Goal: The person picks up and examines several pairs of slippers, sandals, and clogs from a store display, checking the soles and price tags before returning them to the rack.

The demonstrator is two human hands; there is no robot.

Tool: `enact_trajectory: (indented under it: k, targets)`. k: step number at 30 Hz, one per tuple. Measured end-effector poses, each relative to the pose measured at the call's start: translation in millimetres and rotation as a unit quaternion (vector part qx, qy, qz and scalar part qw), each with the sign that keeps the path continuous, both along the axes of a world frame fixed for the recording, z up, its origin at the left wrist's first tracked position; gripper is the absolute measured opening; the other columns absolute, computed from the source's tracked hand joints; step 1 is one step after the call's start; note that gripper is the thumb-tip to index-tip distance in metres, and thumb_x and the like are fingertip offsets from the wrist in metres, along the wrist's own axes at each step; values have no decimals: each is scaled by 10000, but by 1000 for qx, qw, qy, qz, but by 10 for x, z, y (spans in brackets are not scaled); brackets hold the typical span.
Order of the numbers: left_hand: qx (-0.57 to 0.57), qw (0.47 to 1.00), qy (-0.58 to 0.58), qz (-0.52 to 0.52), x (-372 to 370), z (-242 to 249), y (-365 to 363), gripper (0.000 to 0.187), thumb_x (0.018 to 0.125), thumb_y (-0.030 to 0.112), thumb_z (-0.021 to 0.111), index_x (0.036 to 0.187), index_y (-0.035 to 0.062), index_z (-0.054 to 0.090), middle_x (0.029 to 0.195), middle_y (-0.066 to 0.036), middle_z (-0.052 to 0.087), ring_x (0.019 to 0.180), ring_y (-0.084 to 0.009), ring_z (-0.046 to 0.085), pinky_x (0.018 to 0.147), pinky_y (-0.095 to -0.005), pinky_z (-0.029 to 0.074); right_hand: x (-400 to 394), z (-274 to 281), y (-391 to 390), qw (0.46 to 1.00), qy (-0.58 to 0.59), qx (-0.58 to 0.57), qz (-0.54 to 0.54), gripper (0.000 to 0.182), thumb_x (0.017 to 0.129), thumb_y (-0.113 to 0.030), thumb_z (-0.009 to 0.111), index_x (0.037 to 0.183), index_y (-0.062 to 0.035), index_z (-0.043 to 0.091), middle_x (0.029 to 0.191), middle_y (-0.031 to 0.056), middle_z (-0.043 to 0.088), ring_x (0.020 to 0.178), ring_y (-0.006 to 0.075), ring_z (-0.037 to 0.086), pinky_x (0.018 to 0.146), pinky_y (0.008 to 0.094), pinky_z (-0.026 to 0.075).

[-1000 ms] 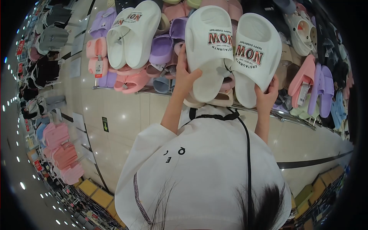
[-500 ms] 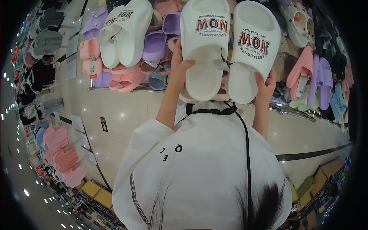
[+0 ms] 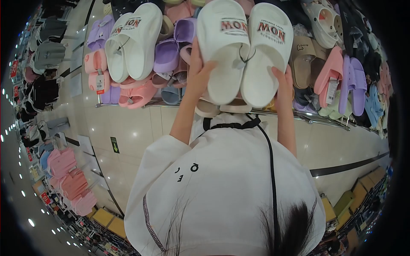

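A pair of white slippers with "NOW" lettering lies between my hands, joined by a dark tie with a small tag (image 3: 240, 65). My left hand (image 3: 200, 70) is closed round the outer side of the left slipper (image 3: 224, 81), its thumb over the strap. The outer edge of the right slipper (image 3: 260, 81) is gripped by my right hand (image 3: 282, 83). The two slippers touch side by side, above the front rail of the display. Another white pair (image 3: 143, 51) rests on the display to the left, beside purple slippers (image 3: 166, 55).
Pink slippers (image 3: 139, 94) hang at the front left of the display. Brown (image 3: 302, 64), pink (image 3: 331, 74) and purple slippers (image 3: 358, 85) are at the right. A metal rail (image 3: 314, 118) runs along the front edge. Clothing racks stand far left.
The two held slippers have come together, the right one moving left with my right hand. Both have tilted slightly, and the display appears shifted a little left in view.
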State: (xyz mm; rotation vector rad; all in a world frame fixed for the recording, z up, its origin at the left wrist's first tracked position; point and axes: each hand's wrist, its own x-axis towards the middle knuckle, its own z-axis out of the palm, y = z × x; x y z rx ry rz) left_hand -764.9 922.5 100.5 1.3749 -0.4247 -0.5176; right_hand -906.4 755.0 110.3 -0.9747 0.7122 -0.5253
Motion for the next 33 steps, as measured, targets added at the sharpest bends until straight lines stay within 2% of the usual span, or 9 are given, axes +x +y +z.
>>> enact_trajectory:
  k: [1,4,7,10,16,19,25,27,33]
  targets:
    - [120,981,-155,15,47,-61,-29,718,701,52,488,1342,32,166,1269,-205,304,1151,-275,355,954,-330,299,43,-46,-39,1000,-1,-1,0,503,760,-105,594,1188,5,355,1064,109,522,930,143,527,784,250,429]
    - [239,941,-234,45,73,47,-172,631,726,75,511,1304,17,264,1270,-258,247,1155,-323,320,956,-365,286,141,-232,-182,997,37,-63,-8,515,775,-114,573,1216,6,336,1092,115,511,960,157,516,809,256,415]
    - [284,824,-478,108,57,183,-353,548,726,125,521,1251,48,383,1239,-208,356,1162,-323,345,929,-415,286,176,-349,-311,987,77,-138,13,492,803,-149,543,1231,1,355,1112,107,505,981,155,502,833,259,392]
    - [262,766,-583,64,100,333,-589,487,701,128,532,1184,101,475,1228,-139,405,1166,-319,345,935,-464,282,183,-407,-411,974,115,-191,35,523,819,-177,523,1259,17,317,1142,125,492,1011,173,491,854,258,377]
    - [286,753,-592,11,212,170,-952,340,729,98,516,1066,130,538,1162,-45,490,1153,-265,392,951,-509,260,170,-581,-400,889,225,-399,14,480,854,-188,448,1252,49,323,1201,237,427,1096,304,444,931,314,322]
    - [276,760,-588,-3,182,82,-992,318,760,62,486,1066,132,541,1134,-26,512,1139,-247,412,951,-501,264,142,-561,-382,805,240,-542,-7,456,852,-159,443,1246,42,332,1223,228,390,1127,329,393,946,352,307]
    - [242,769,-589,-54,54,-116,-1090,302,758,58,485,1040,139,556,1079,-26,546,1093,-224,453,941,-480,280,330,-299,-404,748,138,-646,-61,409,801,-72,465,1203,-26,407,1210,177,406,1121,346,381,922,401,322]
    - [281,772,-566,-66,44,-208,-1102,293,746,47,485,1013,134,567,1036,-17,567,1030,-210,493,898,-451,319,364,-355,-440,685,165,-710,19,345,808,-94,469,1147,-32,470,1184,157,451,1116,339,402,913,398,330]
    - [265,755,-596,-68,87,-259,-1168,263,725,70,495,974,99,576,984,-37,572,958,-208,515,825,-383,358,307,-620,-459,715,192,-669,67,280,823,-158,476,1072,-40,525,1152,106,502,1109,313,429,904,399,342]
